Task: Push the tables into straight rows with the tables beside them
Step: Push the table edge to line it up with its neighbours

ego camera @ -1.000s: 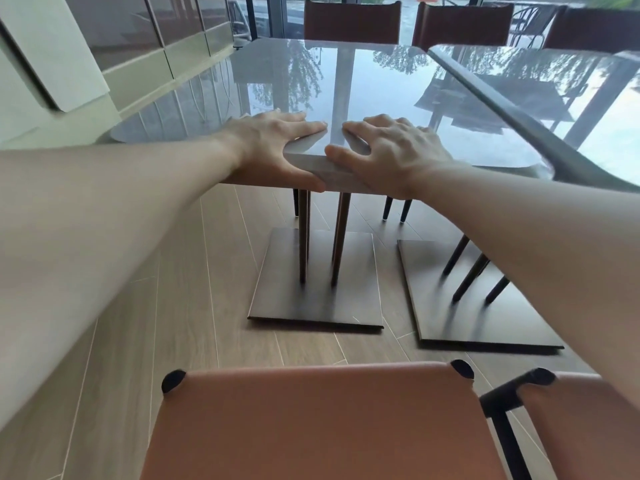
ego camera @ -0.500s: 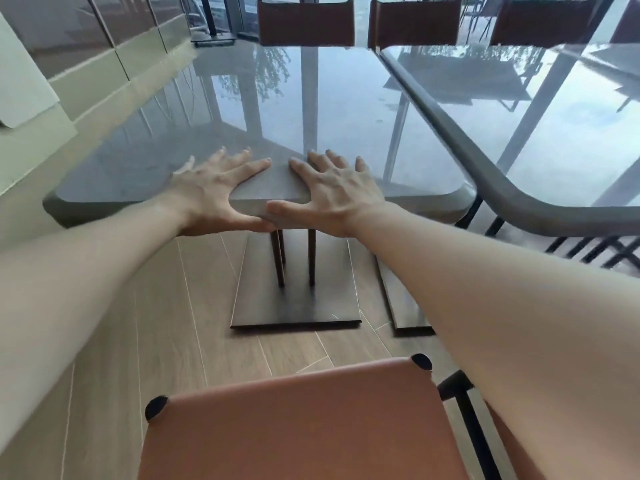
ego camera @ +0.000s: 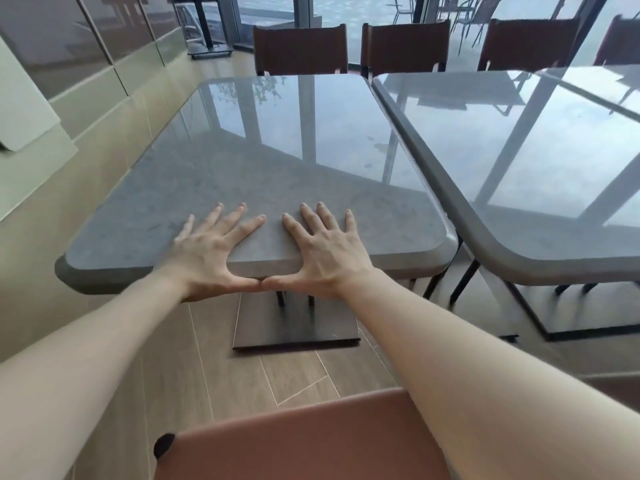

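Since a second ago, both hands sit flatter on the grey table, and the thumbs now meet under its near edge. Its long side now runs close along the neighbour table, with only a thin gap between them.

The grey table stands right in front of the person, just left of the neighbour table. The left hand and the right hand lie side by side at the middle of its near edge. The fingers are straight and spread apart on the tabletop, pressing down, and the thumbs hook below the edge. Nothing is clamped in them.

I think this table is heavy. Its top looks like thick stone, and it stands on a flat metal foot below the hands. It is stiff and will not bend. The top is smooth and shiny, so flat palms could slip. The near edge, with thumbs under it, looks like the best place to hold. The floor below the table is smooth wood planks, so the foot should slide.

The grey table has round corners and a dull patch near the hands. Behind it stand brown chairs with dark frames. Nearer than the hands is another brown chair back. Left of the table runs a pale wall with glossy panels.
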